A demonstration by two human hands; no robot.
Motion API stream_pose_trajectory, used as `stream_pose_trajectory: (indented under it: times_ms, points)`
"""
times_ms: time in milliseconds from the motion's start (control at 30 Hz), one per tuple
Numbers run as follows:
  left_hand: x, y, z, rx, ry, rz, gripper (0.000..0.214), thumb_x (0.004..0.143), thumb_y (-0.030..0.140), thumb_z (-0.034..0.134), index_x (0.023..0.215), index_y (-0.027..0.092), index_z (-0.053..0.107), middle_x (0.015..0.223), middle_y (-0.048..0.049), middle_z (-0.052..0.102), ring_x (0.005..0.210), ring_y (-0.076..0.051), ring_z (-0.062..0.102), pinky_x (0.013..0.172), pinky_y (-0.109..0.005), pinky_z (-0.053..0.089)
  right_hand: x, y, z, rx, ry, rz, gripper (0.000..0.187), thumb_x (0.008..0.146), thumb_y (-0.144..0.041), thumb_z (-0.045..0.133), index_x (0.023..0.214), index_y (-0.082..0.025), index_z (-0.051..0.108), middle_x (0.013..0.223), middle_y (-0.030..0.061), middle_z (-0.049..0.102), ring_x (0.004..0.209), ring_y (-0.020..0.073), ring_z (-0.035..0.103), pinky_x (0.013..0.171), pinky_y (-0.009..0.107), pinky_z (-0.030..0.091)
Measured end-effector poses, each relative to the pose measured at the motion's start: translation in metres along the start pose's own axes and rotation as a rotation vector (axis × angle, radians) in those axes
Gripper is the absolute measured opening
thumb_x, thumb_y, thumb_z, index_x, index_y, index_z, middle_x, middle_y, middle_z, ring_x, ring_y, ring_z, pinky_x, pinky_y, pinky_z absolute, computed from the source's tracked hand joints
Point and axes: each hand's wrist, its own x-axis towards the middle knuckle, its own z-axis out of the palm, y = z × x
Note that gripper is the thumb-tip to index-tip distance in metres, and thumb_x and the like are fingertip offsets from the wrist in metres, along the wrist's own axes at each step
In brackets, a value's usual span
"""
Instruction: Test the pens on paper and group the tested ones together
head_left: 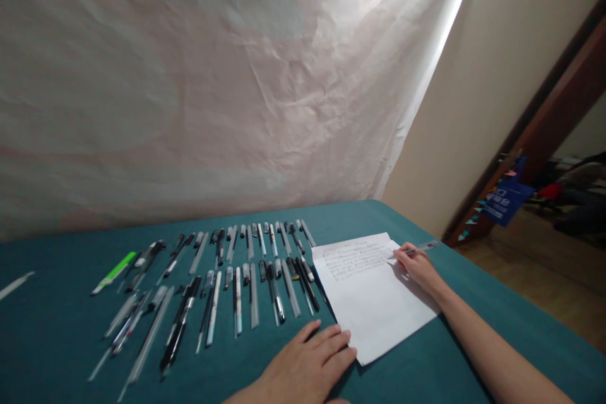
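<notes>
My right hand (419, 267) is closed around a clear pen (427, 245), its tip close to the lines of handwriting on a white sheet of paper (379, 309). Dark script fills the upper part of the sheet; the lower part is blank. Flat on the table, my left hand (310, 360) has its fingers stretched out, the fingertips on the sheet's lower left edge. Left of the paper lie two rows of pens taken apart, with barrels, caps and refills side by side. Among them are a black pen (177, 338) and a green one (116, 271).
A teal cloth covers the table (57, 328). Behind it hangs a pale, wrinkled sheet (213, 88). A white stick-like piece (16, 284) lies at the far left. On the right, a blue bag (506, 202) hangs by a wooden door frame.
</notes>
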Motion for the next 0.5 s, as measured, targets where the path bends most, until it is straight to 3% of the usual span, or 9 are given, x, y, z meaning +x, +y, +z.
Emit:
stream_pose_trajectory:
  times_ms: [500]
  points:
    - [-0.001,0.0,-0.001,0.018,-0.013,-0.014,0.056,0.085,0.054,0.033,0.13,0.022,0.033,0.136,-0.0096,0.039,0.124,-0.026,0.035,0.102,-0.047,0.026,0.005,0.012,0.001,-0.12,0.02,-0.06,0.022,0.075,-0.036,0.048,0.061,-0.02,0.047,0.04,-0.0046,0.048,0.037,0.0107,0.045,0.04,0.022,0.032]
